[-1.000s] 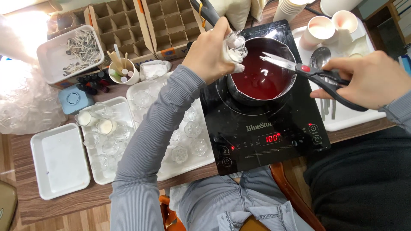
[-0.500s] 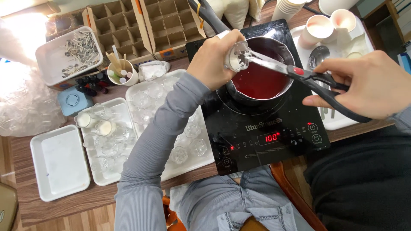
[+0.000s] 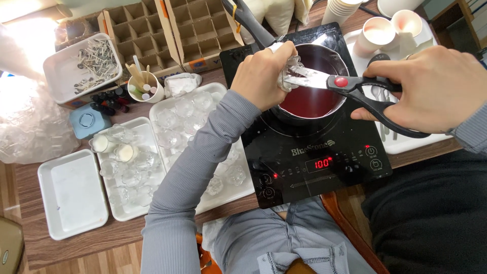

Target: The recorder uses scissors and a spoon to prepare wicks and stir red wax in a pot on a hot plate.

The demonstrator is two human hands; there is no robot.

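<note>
Two hands work over a pot of red liquid on a black cooker.

The left hand [image 3: 264, 76] is closed around a small clear glass cup [image 3: 291, 71] and holds it tipped just above the pot [image 3: 314, 96]. The right hand [image 3: 436, 86] grips the black handles of the scissors [image 3: 350, 86], and the shiny blades poke into the mouth of the cup. The pot sits on the black cooker [image 3: 309, 152], which shows red lit numbers on its front. The cooker stands on the wooden table [image 3: 76, 248]. To the left are white trays [image 3: 73, 195], and some are full of little clear glass cups. Behind them is a paper cup with sticks [image 3: 144, 86] and brown cardboard boxes with dividers [image 3: 167, 35]. Two white cups [image 3: 390, 28] stand behind the pot, near the right hand.
</note>
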